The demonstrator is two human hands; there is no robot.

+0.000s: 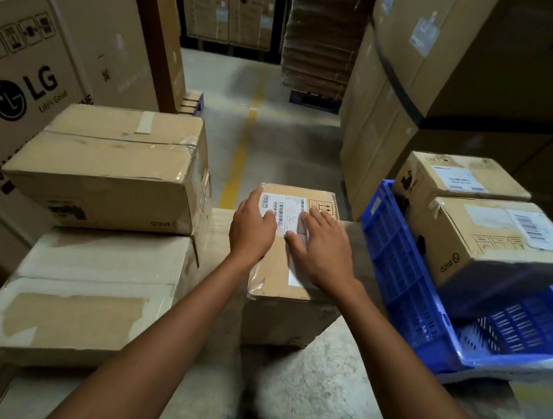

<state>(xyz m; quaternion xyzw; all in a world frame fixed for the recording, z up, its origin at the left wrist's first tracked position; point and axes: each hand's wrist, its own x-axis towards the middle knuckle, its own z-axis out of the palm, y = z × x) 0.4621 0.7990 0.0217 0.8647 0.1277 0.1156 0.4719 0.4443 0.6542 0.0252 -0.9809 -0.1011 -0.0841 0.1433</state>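
A small taped cardboard box point(277, 276) stands on a worn grey table point(307, 379) in front of me. A white shipping label point(283, 206) with barcodes lies on its top face. My left hand point(252, 229) lies flat on the label's left part, fingers straight. My right hand point(323, 247) presses flat on the label's right part, fingers spread and pointing away from me. Neither hand grips anything.
Two stacked cardboard boxes, the upper point(111, 168) on the lower point(87, 296), sit at the table's left. A blue plastic crate point(407, 271) at right holds two labelled boxes point(492, 245). Tall carton stacks point(28, 87) flank a floor aisle with a yellow line point(237, 159).
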